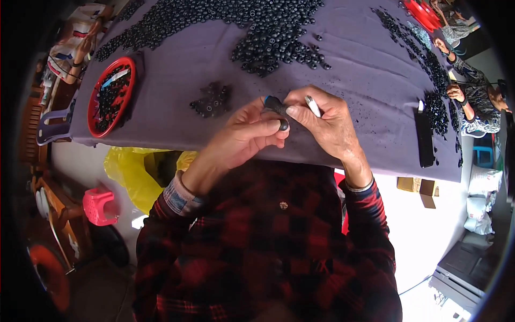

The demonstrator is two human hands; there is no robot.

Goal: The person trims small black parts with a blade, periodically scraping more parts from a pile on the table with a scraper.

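My left hand [244,131] pinches a small round black piece [283,125] between thumb and fingers, just above the table's near edge. A dark cover with a blue rim [274,103] sits around a finger of this hand. My right hand [330,121] is closed around a slim white-handled tool [312,106]; its working end is hidden. The right thumb tip meets the dark finger cover, so the two hands touch. Beyond the left hand lies a small cluster of similar black pieces [211,100] on the purple cloth [177,96].
A large heap of black pieces [268,45] spreads over the far side. A red basin [133,80] with black bits stands at left. At right lies a long black object [424,140] beside more black pieces [437,110]. Co-workers' hands [456,92] work at both table ends. A yellow bag [129,172] hangs below the edge.
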